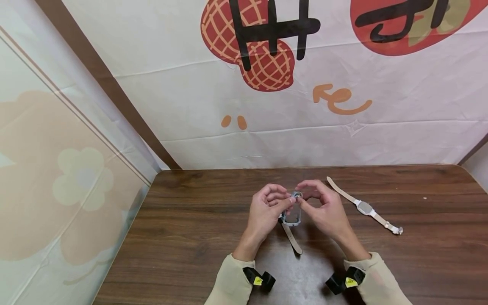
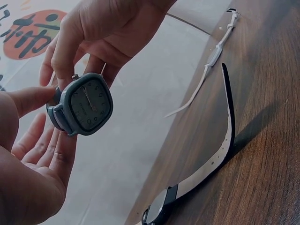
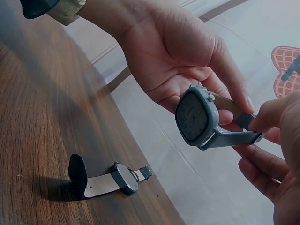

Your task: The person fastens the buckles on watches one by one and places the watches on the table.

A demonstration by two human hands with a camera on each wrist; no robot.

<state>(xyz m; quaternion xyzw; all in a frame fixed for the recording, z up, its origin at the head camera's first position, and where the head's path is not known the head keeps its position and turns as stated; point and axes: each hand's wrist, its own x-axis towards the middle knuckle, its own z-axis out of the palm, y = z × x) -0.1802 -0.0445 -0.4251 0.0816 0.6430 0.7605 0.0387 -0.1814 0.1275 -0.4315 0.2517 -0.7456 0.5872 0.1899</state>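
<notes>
Both hands hold a blue-grey wristwatch (image 2: 90, 108) above the table, its strap bent round into a loop. The squarish dial shows in both wrist views. My left hand (image 1: 264, 214) pinches the strap from the left, thumb on the band. From the other side, my right hand (image 1: 328, 209) pinches the strap (image 3: 234, 138), its thumb close to the left thumb where the ends meet. Below the hands lies a black watch (image 3: 103, 184) with a pale strap lining, face down on the table. The fingers partly hide the strap ends.
To the right of the hands, a white watch (image 1: 365, 207) lies stretched out on the brown wooden table (image 1: 190, 254). A printed cloth (image 1: 171, 106) hangs behind the table's back edge, and another cloth panel (image 1: 84, 178) stands along the left side.
</notes>
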